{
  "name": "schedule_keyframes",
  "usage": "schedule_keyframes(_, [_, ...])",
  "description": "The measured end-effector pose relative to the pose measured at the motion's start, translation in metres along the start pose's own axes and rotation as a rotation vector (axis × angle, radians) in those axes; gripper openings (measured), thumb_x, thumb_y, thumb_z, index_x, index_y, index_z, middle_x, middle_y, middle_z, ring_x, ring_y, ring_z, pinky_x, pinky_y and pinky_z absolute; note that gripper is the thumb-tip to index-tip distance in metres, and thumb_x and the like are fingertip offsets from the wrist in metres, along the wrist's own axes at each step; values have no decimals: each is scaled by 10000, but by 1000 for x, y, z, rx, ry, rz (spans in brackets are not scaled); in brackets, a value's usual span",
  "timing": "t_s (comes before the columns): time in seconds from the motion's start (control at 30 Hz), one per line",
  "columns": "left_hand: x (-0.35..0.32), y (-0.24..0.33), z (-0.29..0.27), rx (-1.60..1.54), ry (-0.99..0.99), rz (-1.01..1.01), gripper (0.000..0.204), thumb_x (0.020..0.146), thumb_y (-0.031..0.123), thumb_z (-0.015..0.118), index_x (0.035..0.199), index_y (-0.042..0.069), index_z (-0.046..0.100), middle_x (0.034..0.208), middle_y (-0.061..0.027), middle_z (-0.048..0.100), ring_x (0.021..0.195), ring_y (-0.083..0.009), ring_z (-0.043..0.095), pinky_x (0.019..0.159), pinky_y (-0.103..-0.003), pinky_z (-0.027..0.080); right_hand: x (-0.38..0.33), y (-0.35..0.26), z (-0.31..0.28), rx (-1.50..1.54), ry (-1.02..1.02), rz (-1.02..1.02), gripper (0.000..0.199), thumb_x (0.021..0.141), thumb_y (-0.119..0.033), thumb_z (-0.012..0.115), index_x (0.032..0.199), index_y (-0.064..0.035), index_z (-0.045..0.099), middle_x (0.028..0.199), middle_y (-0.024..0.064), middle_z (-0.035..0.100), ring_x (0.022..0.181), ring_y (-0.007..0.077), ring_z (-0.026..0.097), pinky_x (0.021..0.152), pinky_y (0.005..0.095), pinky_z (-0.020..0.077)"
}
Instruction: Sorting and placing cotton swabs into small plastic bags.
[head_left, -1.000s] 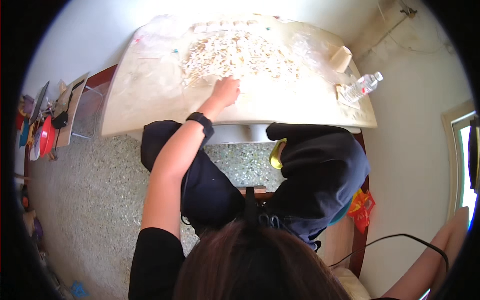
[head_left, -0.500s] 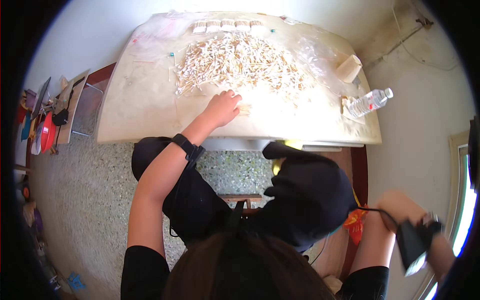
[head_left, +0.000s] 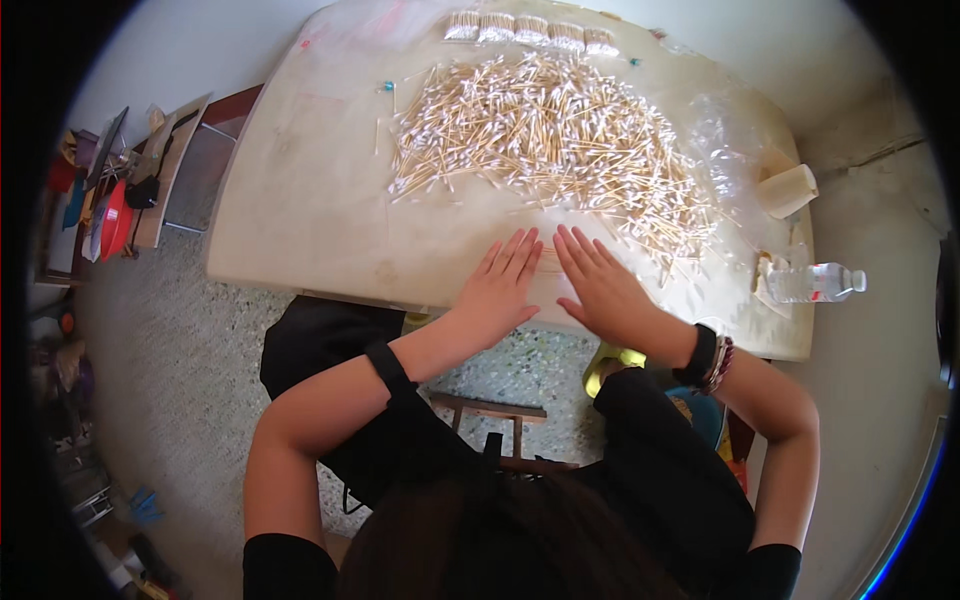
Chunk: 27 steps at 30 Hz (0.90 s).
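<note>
A wide heap of wooden-stick cotton swabs (head_left: 550, 125) lies loose across the table. My left hand (head_left: 497, 287) and my right hand (head_left: 608, 292) rest near the front edge, both open, fingers stretched out and pointing away from me. Between their fingertips lie a few thin sticks, apparently swabs (head_left: 549, 260), partly covered by the fingers. Whether the hands press on these sticks from both sides I cannot make out. Behind the heap stands a row of packed swab bundles (head_left: 531, 31).
A clear plastic bottle (head_left: 815, 283) lies at the table's right edge, with a pale cup (head_left: 788, 191) lying beyond it. Crumpled clear plastic (head_left: 722, 145) is beside the heap. Small teal bits (head_left: 389, 86) sit to its left. The pale table (head_left: 300, 200) ends just before my knees.
My right hand has come up from beside my right leg onto the table, beside the left. My left hand has straightened its bent fingers. The whole view has shifted.
</note>
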<state>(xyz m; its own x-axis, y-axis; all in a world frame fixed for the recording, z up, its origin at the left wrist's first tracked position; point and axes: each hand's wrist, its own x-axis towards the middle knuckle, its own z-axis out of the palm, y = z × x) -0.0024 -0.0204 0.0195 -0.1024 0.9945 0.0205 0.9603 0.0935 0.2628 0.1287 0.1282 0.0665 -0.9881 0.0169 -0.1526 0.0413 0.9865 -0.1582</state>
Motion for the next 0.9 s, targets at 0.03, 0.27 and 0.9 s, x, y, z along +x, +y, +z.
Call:
schedule_keyframes(0.03, [0, -1, 3, -19, 55, -3, 827, 797, 376, 615, 1383, -53, 219, 1459, -190, 205, 1362, -309, 191, 1100, -428, 191, 1, -4, 12, -26, 50, -8, 755, 848, -335, 567, 1372, 74, 210, 1445, 205, 236, 1353, 323, 219, 1100, 413, 211])
schedule_keyframes(0.27, [6, -8, 7, 6, 45, 41, 792, 799, 383, 615, 1365, -48, 267, 1451, -184, 232, 1352, -302, 219, 1098, -431, 192, 4, 11, 40, -126, 74, 99, 864, 811, -512, 548, 1383, 48, 225, 1455, 185, 235, 1355, 290, 226, 1098, 412, 199])
schedule_keyframes(0.9, [35, -18, 9, 108, 33, 10, 913, 779, 548, 565, 1386, -46, 230, 1477, -166, 183, 1384, -278, 140, 1112, -437, 134, 3, 18, 33, -136, -29, 75, 918, 817, -601, 473, 1380, 74, 209, 1452, 207, 227, 1364, 295, 196, 1109, 393, 164])
